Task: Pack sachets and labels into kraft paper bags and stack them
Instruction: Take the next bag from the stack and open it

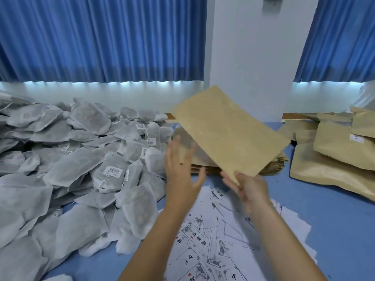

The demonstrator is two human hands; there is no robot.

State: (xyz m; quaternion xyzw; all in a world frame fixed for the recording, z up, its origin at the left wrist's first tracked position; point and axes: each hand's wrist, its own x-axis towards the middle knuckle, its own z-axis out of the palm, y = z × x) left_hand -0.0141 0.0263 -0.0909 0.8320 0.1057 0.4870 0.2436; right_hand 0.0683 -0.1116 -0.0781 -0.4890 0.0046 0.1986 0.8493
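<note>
Mid-cycle, I judge. Right hand (250, 189) pinches one flat, empty brown kraft paper bag (229, 132) by its near corner, tilted in the air above the stack of unused flat kraft bags (272, 169). Left hand (182, 173) hovers beside it, fingers spread, grasping nothing. Filled kraft bags (334, 159) lie piled at right: done. A large heap of white mesh sachets (81, 159) and loose printed paper labels (203, 240) sit unpacked; I read most of the work as left.

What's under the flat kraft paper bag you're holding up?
A stack of flat brown kraft bags on the blue tabletop; the raised bag hides the stack's middle.
</note>
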